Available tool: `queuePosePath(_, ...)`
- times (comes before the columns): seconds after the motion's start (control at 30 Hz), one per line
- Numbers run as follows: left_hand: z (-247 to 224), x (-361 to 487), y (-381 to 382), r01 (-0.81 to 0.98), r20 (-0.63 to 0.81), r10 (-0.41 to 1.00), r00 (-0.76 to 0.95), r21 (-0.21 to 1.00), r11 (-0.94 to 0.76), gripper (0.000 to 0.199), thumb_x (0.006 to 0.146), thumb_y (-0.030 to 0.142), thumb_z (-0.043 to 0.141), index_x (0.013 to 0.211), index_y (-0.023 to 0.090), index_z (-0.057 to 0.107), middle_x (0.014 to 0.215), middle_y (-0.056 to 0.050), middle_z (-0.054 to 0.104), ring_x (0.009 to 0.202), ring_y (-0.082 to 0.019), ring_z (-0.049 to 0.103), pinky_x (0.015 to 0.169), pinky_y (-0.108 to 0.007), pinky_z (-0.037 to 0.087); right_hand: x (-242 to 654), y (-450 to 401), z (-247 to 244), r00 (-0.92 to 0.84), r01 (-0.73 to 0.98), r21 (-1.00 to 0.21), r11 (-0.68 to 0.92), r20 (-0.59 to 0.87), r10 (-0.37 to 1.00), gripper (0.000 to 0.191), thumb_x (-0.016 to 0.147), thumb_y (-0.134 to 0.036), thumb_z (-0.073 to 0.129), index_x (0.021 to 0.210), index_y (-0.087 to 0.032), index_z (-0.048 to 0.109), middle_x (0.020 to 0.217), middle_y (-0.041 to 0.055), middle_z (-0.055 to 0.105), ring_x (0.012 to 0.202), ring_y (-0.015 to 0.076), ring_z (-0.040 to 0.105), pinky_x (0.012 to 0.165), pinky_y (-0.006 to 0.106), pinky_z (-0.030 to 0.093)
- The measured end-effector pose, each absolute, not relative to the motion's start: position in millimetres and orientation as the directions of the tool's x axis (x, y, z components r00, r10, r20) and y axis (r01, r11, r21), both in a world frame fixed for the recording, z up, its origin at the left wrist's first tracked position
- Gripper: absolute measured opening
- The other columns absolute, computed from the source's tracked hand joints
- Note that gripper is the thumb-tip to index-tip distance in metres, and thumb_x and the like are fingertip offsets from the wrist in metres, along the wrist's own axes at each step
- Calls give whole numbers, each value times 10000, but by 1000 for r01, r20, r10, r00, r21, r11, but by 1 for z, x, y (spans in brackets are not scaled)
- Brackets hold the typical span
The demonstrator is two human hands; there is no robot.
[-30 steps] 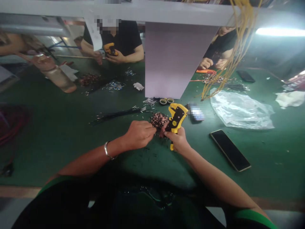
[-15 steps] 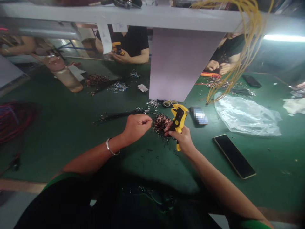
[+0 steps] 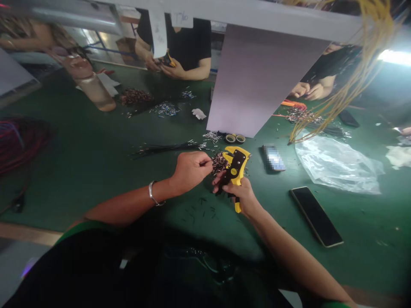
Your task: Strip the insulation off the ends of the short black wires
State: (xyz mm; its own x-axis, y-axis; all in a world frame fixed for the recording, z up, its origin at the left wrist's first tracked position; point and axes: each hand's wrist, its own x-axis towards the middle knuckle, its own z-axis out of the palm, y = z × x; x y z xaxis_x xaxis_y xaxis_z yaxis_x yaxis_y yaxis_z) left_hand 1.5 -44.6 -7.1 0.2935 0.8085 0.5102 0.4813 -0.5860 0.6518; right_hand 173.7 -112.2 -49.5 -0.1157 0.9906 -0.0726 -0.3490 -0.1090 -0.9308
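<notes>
My right hand (image 3: 242, 192) is wrapped around the handles of a yellow and black wire stripper (image 3: 237, 167), whose head points up and away from me. Just left of the tool, my left hand (image 3: 194, 170) is closed in a pinch. Whatever lies between its fingertips is too small to make out. Behind both hands sits a pile of short dark wires with copper ends (image 3: 218, 162), partly covered by the stripper. A bundle of long black wires (image 3: 167, 148) lies beyond my left hand. Small black offcuts (image 3: 210, 209) are scattered on the green table nearer to me.
Two tape rolls (image 3: 235, 138) and small pale terminals (image 3: 212, 136) lie before an upright panel (image 3: 266, 81). On the right are a phone (image 3: 316, 216), a pixelated object (image 3: 273, 158), a plastic bag (image 3: 337, 164) and hanging yellow wires (image 3: 349, 94). Co-workers' hands (image 3: 168, 68) work across the table.
My right hand has brought the stripper closer to my left hand, and its head now covers more of the pile. The whole view has shifted slightly.
</notes>
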Motion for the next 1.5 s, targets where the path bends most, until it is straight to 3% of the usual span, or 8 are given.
queuePosePath(0.3, -16, 4, -50, 494, 519, 787, 333, 615, -615, 183, 702, 106, 535, 536, 167, 583, 518, 31, 582, 492, -67, 466, 511, -225, 356, 172, -115, -50, -141, -349, -928, -127, -82, 987, 314, 649, -136, 668, 961, -166, 668, 858, 46, 726, 705, 207, 671, 751, 399, 537)
queuePosePath(0.57, -16, 5, -53, 470, 430, 839, 334, 696, -543, 166, 679, 116, 557, 523, 165, 585, 506, 41, 580, 471, -60, 446, 474, -213, 336, 169, -114, -53, -101, -270, -960, -78, -52, 993, 270, 643, -189, 697, 912, -177, 680, 838, 44, 718, 701, 210, 655, 736, 399, 534)
queuePosePath(0.87, -7, 10, -61, 328, 270, 878, 395, 851, -410, 192, 712, 115, 545, 572, 148, 673, 521, 26, 600, 507, -68, 487, 466, -184, 355, 168, -117, -56, 31, 87, -994, 68, 71, 997, 155, 682, -221, 661, 836, -204, 646, 754, 18, 691, 658, 187, 613, 656, 336, 524)
queuePosePath(1.03, -2, 8, -60, 237, 172, 851, 497, 916, -324, 169, 797, 176, 590, 772, 163, 757, 693, 3, 726, 602, -89, 599, 552, -189, 465, 171, -119, -65, 128, 437, -877, 200, 281, 951, 247, 704, -198, 613, 950, -223, 606, 822, 45, 692, 728, 233, 637, 725, 386, 535)
queuePosePath(1.17, -3, 6, -59, 241, 121, 847, 518, 929, -280, 133, 807, 223, 649, 772, 178, 768, 685, 14, 717, 594, -87, 593, 512, -176, 453, 174, -118, -70, 94, 618, -717, 321, 473, 876, 429, 681, -175, 600, 1105, -222, 552, 988, 105, 680, 893, 291, 648, 801, 442, 537)
queuePosePath(1.33, -1, 6, -60, 205, 40, 851, 524, 964, -171, 107, 770, 244, 708, 705, 177, 760, 601, 32, 672, 527, -73, 546, 478, -172, 439, 173, -118, -68, 8, 683, -570, 457, 631, 776, 505, 689, -165, 573, 1185, -205, 486, 1018, 141, 653, 924, 306, 634, 797, 465, 536)
queuePosePath(1.5, 3, 7, -61, 169, 37, 849, 528, 975, -147, 108, 745, 265, 742, 683, 178, 756, 572, 33, 655, 511, -74, 531, 472, -178, 446, 171, -119, -66, 3, 677, -593, 436, 595, 804, 482, 678, -177, 572, 1153, -201, 491, 976, 136, 647, 882, 302, 632, 750, 450, 540)
